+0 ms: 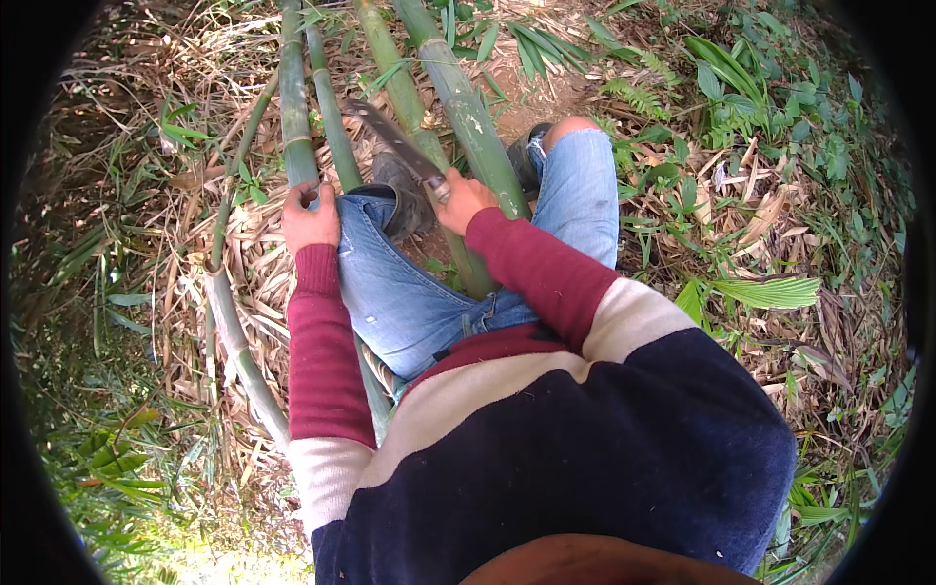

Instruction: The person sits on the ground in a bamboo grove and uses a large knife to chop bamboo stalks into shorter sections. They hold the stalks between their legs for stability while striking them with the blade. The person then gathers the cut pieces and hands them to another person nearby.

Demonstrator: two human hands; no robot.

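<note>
My right hand [466,202] is wrapped round the handle of a machete [398,138]. The long dark blade points away to the upper left, above a green bamboo pole [398,80] that runs between my legs. At the near end of another thick bamboo pole [296,117], my left hand [312,219] curls its fingers and thumb round the stem, beside my left knee. A dark gap shows between thumb and fingers. Just right of that pole lies a thinner bamboo pole [330,102]. The thickest bamboo pole [473,132] slants down past my right forearm.
A dark boot [398,195] shows by my left knee, partly behind the blade. To the left, a bent bamboo stem [239,341] stretches toward me. Dry bamboo leaves [263,292] litter the ground. Green plants [726,83] grow at right, near a broad ribbed leaf [770,292].
</note>
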